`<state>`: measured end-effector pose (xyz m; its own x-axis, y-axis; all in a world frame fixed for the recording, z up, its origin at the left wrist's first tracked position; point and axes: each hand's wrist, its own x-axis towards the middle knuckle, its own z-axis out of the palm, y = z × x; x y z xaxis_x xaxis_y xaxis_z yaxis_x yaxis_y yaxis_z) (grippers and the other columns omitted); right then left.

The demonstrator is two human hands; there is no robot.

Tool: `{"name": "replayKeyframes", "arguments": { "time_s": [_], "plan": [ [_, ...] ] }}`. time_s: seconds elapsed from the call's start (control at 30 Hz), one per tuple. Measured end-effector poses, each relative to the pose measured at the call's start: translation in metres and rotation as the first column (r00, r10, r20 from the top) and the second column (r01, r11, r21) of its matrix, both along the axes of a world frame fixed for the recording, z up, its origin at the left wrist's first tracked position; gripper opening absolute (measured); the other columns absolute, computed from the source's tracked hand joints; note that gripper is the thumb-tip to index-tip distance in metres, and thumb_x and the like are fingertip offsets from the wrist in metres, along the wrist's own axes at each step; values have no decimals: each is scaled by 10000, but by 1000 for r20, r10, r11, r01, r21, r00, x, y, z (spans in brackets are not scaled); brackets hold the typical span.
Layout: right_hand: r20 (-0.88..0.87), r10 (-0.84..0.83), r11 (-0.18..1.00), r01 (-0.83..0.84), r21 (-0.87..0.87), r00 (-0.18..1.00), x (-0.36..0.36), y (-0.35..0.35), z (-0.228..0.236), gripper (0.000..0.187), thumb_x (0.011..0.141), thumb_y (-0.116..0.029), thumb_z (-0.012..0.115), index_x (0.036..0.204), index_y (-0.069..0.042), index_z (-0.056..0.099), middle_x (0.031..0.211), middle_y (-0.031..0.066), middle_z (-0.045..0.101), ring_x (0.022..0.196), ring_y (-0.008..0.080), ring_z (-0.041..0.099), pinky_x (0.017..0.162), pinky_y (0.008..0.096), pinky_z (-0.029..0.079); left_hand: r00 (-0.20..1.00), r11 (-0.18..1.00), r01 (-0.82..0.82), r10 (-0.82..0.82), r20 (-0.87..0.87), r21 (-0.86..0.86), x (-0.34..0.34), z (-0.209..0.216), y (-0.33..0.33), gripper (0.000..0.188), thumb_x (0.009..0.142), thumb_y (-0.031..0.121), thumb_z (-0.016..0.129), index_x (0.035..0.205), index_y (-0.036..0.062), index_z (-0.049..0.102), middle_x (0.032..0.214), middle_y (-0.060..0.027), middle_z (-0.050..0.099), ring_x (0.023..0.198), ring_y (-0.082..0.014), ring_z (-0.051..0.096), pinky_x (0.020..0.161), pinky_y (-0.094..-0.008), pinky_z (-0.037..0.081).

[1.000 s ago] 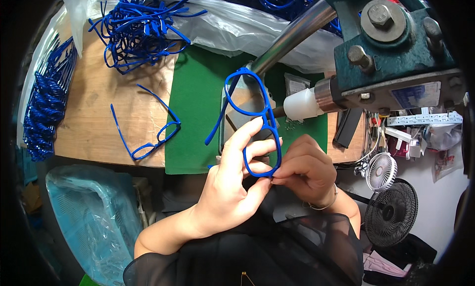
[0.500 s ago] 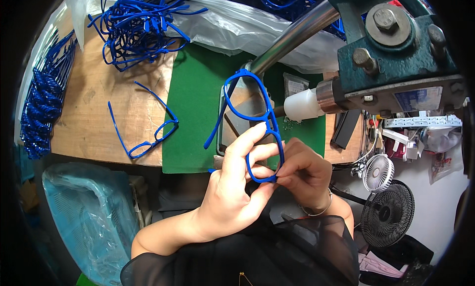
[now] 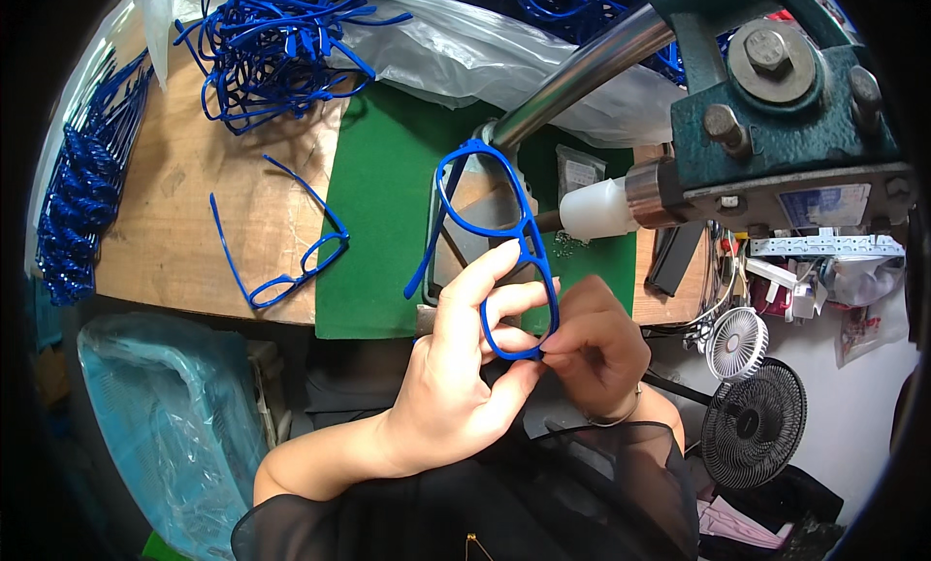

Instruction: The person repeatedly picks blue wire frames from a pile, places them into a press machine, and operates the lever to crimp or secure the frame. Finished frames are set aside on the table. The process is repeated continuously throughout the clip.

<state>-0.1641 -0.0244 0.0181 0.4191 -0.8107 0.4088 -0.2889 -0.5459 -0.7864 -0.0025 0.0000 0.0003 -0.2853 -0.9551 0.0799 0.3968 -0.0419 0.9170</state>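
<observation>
A blue plastic eyeglass frame (image 3: 529, 229) without lenses is held upright over the edge of the green mat, one temple hanging down on its left. My left hand (image 3: 464, 367) grips its lower rim, with fingers reaching through and behind the rim and the thumb at the lower corner. At that same corner, the thumb and forefinger of my right hand (image 3: 599, 352) are pinched together against the frame's end. Whatever lies between those fingertips is too small to see. Another blue eyeglass frame (image 3: 308, 260) lies with temples spread on the wooden table to the left.
A tangled pile of blue frames (image 3: 276, 52) and a stacked row of blue frames (image 3: 82, 207) lie at the left. Over the green mat (image 3: 373, 202) juts a machine head (image 3: 766, 125) with a white nozzle (image 3: 593, 209). Tiny metal parts (image 3: 570, 243) are scattered beneath. Fans (image 3: 754, 420) stand at right.
My right hand's fingers have curled and turned slightly at the frame's corner. The left hand keeps its grip, and the whole view has shifted a little.
</observation>
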Motion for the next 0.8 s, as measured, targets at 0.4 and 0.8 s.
{"name": "replayKeyframes", "arguments": {
  "time_s": [0.4,0.8],
  "plan": [
    [-78,90,996,-91,-17,993,-3,-7,1,156,763,-114,690,820,-62,554,744,42,508,648,187,479,577,279,389,1000,1000,-7,7,20,-1,0,-1,0,809,719,-174,538,1372,45,113,1242,-245,449,946,-187,606,812,-263,478],
    [-47,37,999,-35,28,998,-6,-2,2,147,749,-80,709,835,-51,594,750,35,547,662,169,491,594,269,388,1000,1000,-18,18,12,14,-3,-3,0,794,724,-176,533,1368,44,124,1225,-235,465,932,-189,612,789,-257,479]
  ]
}}
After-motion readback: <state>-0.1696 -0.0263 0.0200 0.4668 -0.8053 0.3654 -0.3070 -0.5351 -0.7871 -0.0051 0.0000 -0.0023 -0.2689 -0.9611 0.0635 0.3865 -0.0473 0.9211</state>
